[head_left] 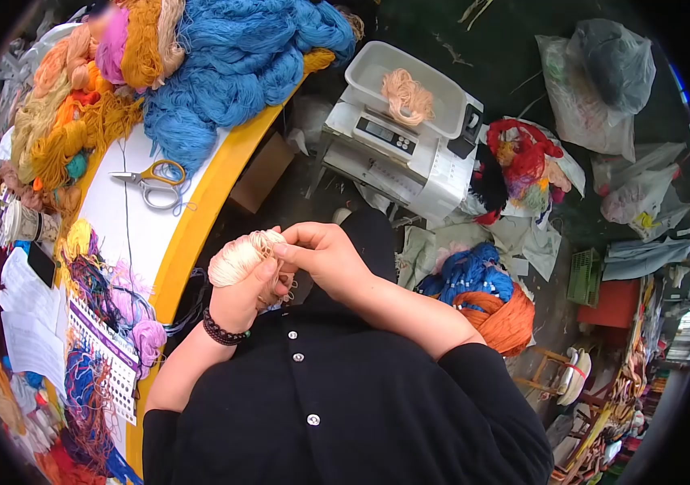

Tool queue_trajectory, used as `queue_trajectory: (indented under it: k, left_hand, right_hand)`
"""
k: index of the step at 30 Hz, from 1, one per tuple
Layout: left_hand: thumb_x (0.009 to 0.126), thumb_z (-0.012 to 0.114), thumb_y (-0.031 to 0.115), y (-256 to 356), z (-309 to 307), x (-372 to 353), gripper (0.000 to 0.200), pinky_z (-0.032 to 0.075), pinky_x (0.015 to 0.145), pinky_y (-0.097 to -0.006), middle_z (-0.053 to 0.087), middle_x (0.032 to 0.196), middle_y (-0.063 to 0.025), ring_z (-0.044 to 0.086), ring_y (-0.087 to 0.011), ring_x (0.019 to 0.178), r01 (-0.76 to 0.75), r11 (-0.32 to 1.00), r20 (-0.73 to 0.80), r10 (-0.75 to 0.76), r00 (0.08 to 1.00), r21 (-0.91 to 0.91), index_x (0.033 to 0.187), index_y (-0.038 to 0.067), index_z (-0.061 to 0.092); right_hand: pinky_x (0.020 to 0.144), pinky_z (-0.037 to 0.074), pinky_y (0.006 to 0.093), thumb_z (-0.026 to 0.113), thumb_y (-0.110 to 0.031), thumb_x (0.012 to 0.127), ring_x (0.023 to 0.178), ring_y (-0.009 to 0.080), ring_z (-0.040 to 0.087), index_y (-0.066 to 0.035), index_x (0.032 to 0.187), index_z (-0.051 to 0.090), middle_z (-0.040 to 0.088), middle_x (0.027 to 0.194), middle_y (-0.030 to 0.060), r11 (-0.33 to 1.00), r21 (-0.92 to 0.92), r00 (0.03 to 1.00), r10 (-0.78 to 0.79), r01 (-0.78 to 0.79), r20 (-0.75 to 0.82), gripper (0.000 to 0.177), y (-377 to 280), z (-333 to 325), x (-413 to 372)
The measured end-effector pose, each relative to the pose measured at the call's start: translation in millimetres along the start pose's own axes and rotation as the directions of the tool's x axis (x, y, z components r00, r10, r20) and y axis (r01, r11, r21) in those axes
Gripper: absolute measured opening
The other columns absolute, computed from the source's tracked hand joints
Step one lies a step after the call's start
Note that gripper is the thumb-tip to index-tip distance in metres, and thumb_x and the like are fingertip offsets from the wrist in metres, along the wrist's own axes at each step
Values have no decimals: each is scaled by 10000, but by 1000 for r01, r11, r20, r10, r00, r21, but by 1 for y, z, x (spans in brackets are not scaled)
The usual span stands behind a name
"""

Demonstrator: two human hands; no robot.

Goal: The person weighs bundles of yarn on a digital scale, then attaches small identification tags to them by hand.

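A pale peach skein of yarn [237, 260] is bunched in my left hand [240, 301], whose fingers wrap round its lower end. My right hand [322, 252] pinches loops of the same yarn at the skein's right end, close to the left fingertips. A few loose strands hang below the fingers. Both hands are in front of my chest, just right of the table's yellow edge [186, 234]. Scissors [153, 183] with a yellow and a grey handle lie on the white tabletop to the upper left.
Blue yarn [224, 73] and orange yarn [54, 153] are heaped on the table. A phone [41, 264] and papers [31, 319] lie at left. Ahead, a scale [385, 137] bears a white tray [442, 77] with peach yarn. Bags and yarn bundles [498, 311] are at right.
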State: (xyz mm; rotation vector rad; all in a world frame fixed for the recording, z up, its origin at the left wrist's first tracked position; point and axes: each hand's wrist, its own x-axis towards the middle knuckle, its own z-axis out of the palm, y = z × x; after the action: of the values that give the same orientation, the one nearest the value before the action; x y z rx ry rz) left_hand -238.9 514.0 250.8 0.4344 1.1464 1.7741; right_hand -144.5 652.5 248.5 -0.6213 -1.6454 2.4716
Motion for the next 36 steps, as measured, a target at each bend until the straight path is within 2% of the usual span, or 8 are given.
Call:
queue_trajectory:
  k: [12,18,22,26,30,32,33,36]
  left_hand:
    - [934,578,99,-12,-3,5,139,533,681,-264,644,908,-76,635,-150,742,-34,968,-172,-9,985,-247,1041,12,597]
    - [931,593,133,-16,-16,8,173,538,769,-308,645,980,-93,643,-182,847,-163,986,-98,165,981,25,1047,5,598]
    - [978,494,218,-17,-37,8,243,416,1017,-459,615,1101,-106,564,-233,1102,66,787,8,-78,997,-614,1103,22,567]
    - [978,433,214,-46,-77,18,210,399,1034,-526,627,762,32,612,-194,973,216,624,145,-164,976,-751,971,42,553]
    - [964,331,202,-89,-116,23,325,361,1061,-536,658,986,-127,533,-353,1155,206,666,-173,-456,873,-717,1035,-11,566]
    - [952,344,233,-108,-138,17,358,355,1057,-559,608,1135,-204,490,-383,1214,303,621,-120,-545,830,-723,1069,-28,559]
    - [933,363,252,-125,-160,12,380,352,1054,-572,605,1155,-203,508,-412,1181,281,730,-110,-437,893,-623,1102,-27,557]
    - [878,388,222,-211,-268,9,407,375,1038,-562,599,1182,-215,534,-399,1163,124,667,-418,-589,691,-734,1137,-36,566]
  right_hand:
    - [681,483,233,612,-109,911,716,90,606,17,951,644,650,795,36,965,262,1000,-12,15,-14,136,5,4,2]
    - [708,483,245,604,-99,903,742,104,599,7,920,624,637,812,37,975,221,998,-7,23,-70,108,6,9,1]
    - [847,511,331,541,-126,937,904,223,649,-58,945,535,647,901,77,755,655,996,-21,-41,86,69,-26,-17,8]
    - [619,395,195,662,-264,877,702,50,521,-78,938,643,610,821,-34,996,-74,992,-43,52,118,197,-144,-33,-37]
    - [597,380,226,602,-245,902,663,45,473,-30,954,654,538,714,-35,519,-773,754,-651,364,-83,227,-262,-36,-100]
    - [518,249,251,491,-156,951,553,91,309,-24,855,558,373,642,-6,371,-688,445,-892,624,-78,176,-315,-72,-116]
    - [541,254,267,499,-139,946,592,94,330,-1,941,569,387,682,1,622,-549,822,-505,558,264,155,-366,-73,-138]
    - [443,292,246,488,-214,928,464,88,343,-85,752,502,407,568,-32,597,-517,750,-646,613,142,219,-446,-92,-161]
